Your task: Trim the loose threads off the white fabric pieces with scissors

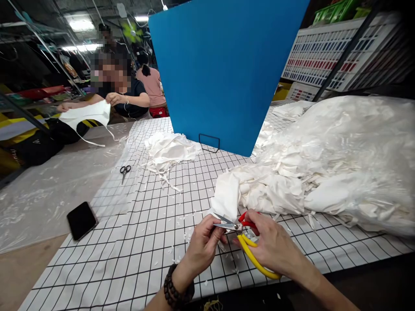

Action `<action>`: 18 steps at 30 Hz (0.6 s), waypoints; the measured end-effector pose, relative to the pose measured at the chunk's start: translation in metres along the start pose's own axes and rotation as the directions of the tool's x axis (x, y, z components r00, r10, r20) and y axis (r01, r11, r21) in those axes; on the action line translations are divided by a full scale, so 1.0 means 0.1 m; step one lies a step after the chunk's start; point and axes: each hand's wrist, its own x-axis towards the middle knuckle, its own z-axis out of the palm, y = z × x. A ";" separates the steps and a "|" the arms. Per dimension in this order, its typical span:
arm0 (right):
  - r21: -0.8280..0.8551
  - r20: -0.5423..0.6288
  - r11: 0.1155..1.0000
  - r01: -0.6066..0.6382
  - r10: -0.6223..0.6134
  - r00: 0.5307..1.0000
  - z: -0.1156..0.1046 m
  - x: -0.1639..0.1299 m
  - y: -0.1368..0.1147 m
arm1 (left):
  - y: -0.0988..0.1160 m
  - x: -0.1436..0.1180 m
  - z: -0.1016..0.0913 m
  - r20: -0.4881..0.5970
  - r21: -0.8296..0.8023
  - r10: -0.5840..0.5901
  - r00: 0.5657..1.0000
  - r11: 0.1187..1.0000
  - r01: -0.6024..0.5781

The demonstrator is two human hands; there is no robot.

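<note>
Trimming white cloth at the grid-patterned bench (136, 255).
Right hand (275, 246) gripping yellow-and-red-handled steel scissors (241, 235); left hand (202, 246) pinching white fabric piece (227, 196) at the blades.

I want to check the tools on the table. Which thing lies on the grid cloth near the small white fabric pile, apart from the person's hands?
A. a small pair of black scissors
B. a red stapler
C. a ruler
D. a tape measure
A: the small black scissors lie on the grid cloth left of the small fabric pile, no hand touching them.
</note>
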 end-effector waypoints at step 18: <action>-0.089 0.053 0.996 -0.017 0.022 0.998 -0.02 0.02 0.00 | 0.02 0.00 -0.03 0.041 -0.088 -0.028 0.999 0.996 0.031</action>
